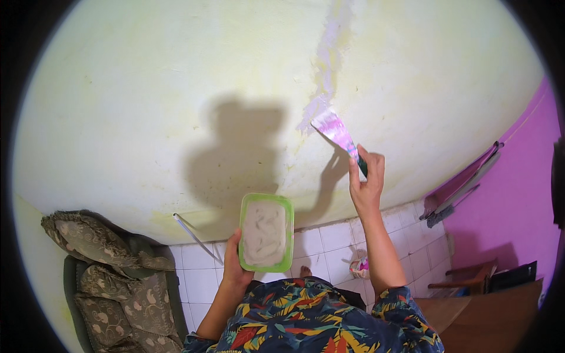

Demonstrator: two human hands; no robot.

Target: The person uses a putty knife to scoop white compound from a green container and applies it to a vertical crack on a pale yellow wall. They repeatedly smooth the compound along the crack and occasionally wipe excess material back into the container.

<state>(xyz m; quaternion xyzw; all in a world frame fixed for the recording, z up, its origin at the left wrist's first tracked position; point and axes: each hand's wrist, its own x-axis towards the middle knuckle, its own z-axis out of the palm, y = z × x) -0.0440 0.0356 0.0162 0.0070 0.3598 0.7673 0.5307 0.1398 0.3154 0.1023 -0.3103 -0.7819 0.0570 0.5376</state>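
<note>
Head view: our right hand (368, 173) is pinching a scraper (333, 127) at the near end of the wall's (147, 76) purple streak (328, 62), probably smoothing it; the next stroke is likely calling for even pressure. Nearer left, our left hand (235, 263) is gripping a green tub (290, 235) of paste (265, 232), its fingers hiding underneath. The streak is running off the far edge.

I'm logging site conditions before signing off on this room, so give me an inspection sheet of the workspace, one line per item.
Surface: pale wall with a lilac streak running down from the top of view.
Job's things: scraper, blade at the streak's lower end; green tray holding greyish paste.
Clutter: small tub on the floor; pale stick slanting near the sofa.
Hands: right hand grips the scraper's handle; left hand holds the tray's side.
Cables: nothing seen.
Surroundings: white tiled floor, patterned sofa left, purple wall right.
</note>
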